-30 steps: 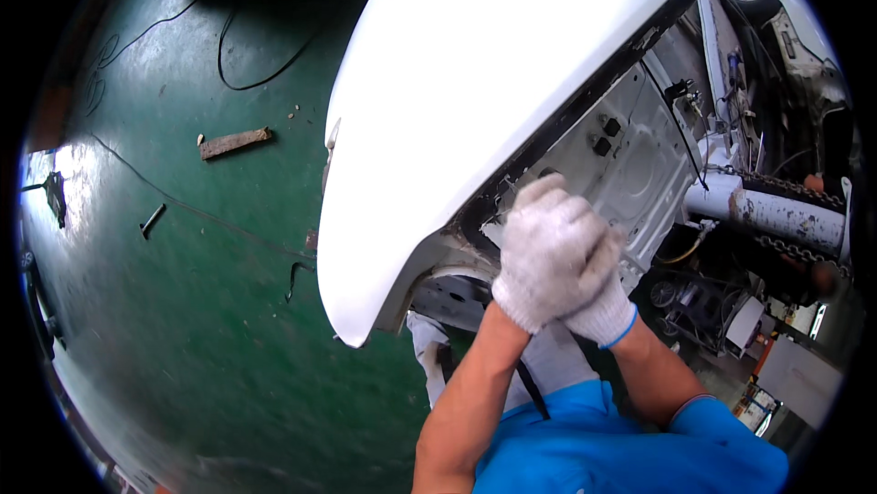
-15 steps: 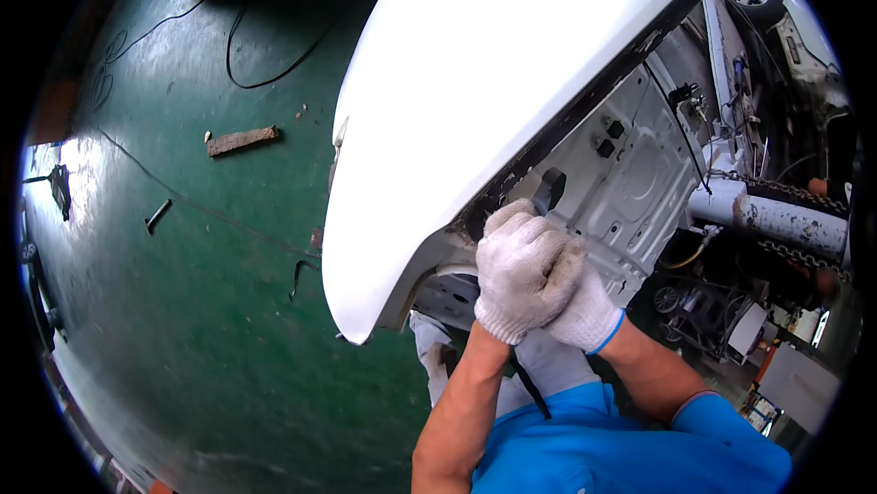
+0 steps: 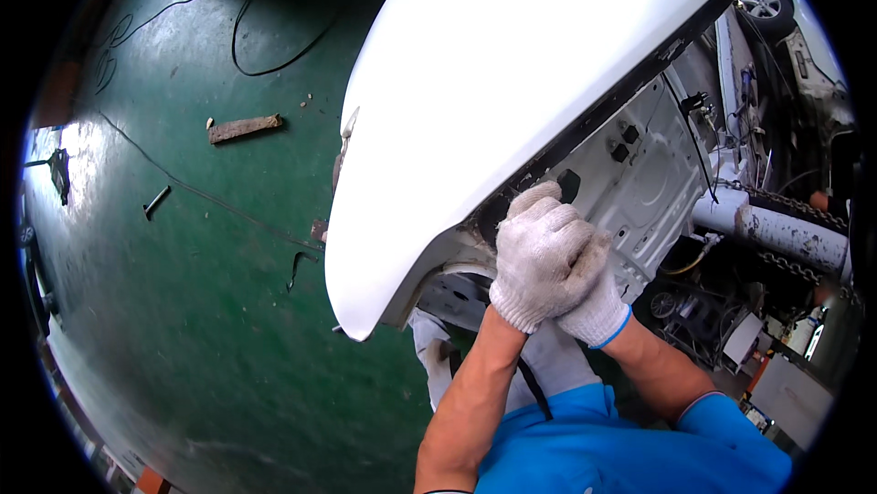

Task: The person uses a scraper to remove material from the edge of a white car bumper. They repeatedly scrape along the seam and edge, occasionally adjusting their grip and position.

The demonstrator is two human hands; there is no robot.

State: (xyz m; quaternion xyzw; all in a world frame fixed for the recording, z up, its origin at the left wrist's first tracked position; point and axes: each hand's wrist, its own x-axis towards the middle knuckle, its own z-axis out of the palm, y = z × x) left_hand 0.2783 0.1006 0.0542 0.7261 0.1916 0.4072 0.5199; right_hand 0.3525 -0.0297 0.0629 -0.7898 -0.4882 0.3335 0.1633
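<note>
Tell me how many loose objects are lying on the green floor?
4, perhaps more hidden: a wooden block at upper left, a short dark bar below it, a bent dark strip near the white fender, and black cable at top.

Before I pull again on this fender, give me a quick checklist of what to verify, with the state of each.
1. Gloves on both hands: ok. Left hand and right hand wear white knit gloves.
2. Grip: cannot tell. The hands are clasped together at the lower edge of the white fender; whatever they hold is hidden.
3. Fender still fastened along its inner edge: cannot tell.
4. Floor: not ok. A wooden block, a small tool and a black cable lie on the green floor.
5. Loose wiring near the inner panel: not ok, a wire hangs there.
</note>
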